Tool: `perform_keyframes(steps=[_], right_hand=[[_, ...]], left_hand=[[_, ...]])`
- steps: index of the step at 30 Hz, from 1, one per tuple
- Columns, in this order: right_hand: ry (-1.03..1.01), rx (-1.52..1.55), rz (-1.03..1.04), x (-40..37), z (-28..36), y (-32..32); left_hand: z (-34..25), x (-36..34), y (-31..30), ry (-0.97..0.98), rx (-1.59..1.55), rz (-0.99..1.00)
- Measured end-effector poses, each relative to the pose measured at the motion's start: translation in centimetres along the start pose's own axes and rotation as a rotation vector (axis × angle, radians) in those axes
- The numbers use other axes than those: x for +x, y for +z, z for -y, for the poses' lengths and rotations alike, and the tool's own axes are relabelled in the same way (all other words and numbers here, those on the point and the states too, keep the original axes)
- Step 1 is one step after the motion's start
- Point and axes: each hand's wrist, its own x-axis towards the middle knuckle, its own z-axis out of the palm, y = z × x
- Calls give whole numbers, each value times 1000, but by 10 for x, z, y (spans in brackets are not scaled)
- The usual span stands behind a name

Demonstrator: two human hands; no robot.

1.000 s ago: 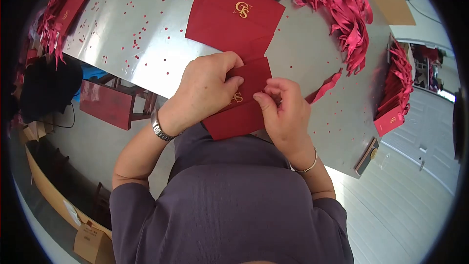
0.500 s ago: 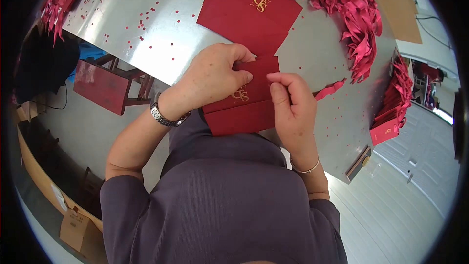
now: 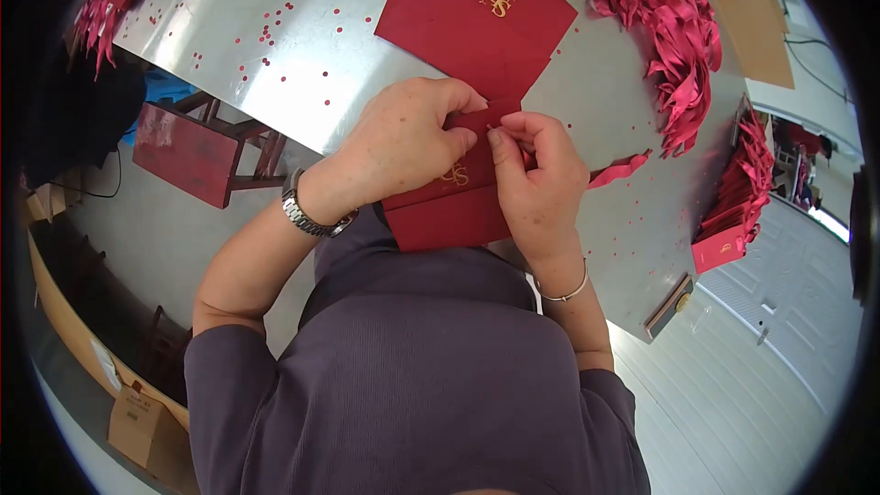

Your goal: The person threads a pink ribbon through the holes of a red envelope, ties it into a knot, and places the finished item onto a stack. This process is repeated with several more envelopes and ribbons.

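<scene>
A flat red paper bag (image 3: 449, 215) with a gold monogram lies against my lap, at the table's near edge. My left hand (image 3: 412, 137) is closed on its upper part, thumb over the front and partly covering the monogram. At the bag's upper right edge, my right hand (image 3: 545, 165) has thumb and index finger pinched together; whatever is between them is too small to make out. A pink-red ribbon (image 3: 621, 170) shows just right of that hand, its near end hidden behind the hand. More red bags (image 3: 486, 9) lie just beyond my hands.
A heap of pink-red ribbons (image 3: 683, 64) lies on the metal table (image 3: 605, 220) at the right. Ribboned red bags (image 3: 729, 211) line the right edge. Small red paper dots are scattered across the tabletop. A wooden stool (image 3: 188, 151) stands at the left.
My right hand has moved slightly left and up, bringing its pinched fingertips onto the bag's upper right edge. My left hand keeps its grip in nearly the same place.
</scene>
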Motion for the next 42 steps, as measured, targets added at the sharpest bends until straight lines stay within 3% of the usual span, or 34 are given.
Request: perform_keyframes(steps=[5,8,12,14,18,23,27,29,30,36,38,39,42], right_hand=[[-328,-262,81,9,-3,1],[-350,-396,182,13,6,-3],[-339,-449,268,22,8,-5],[-359,-286,241,25,6,-4],[-280,-250,171,21,7,3],[-249,-567,227,11,19,6],[-244,-588,281,22,22,2],[-118,-329,271,29,17,-2],[-137,-364,258,26,18,-1],[-182,-289,145,17,16,-8],[-169,-254,232,18,15,-16],[-142,-218,309,18,15,-18],[-108,-141,313,16,9,-15]], left_hand=[[5,-2,8,51,57,-90],[3,-2,7,52,47,-73],[-1,-4,10,49,129,-111],[1,-5,12,68,127,-138],[2,-4,14,70,131,-161],[-1,-6,13,72,191,-150],[0,-5,10,37,163,-123],[4,-4,8,88,15,-120],[4,-4,7,91,11,-126],[6,1,-11,89,-157,16],[1,3,-21,-14,-220,187],[2,5,-23,-11,-218,183],[3,17,-25,-208,-421,322]])
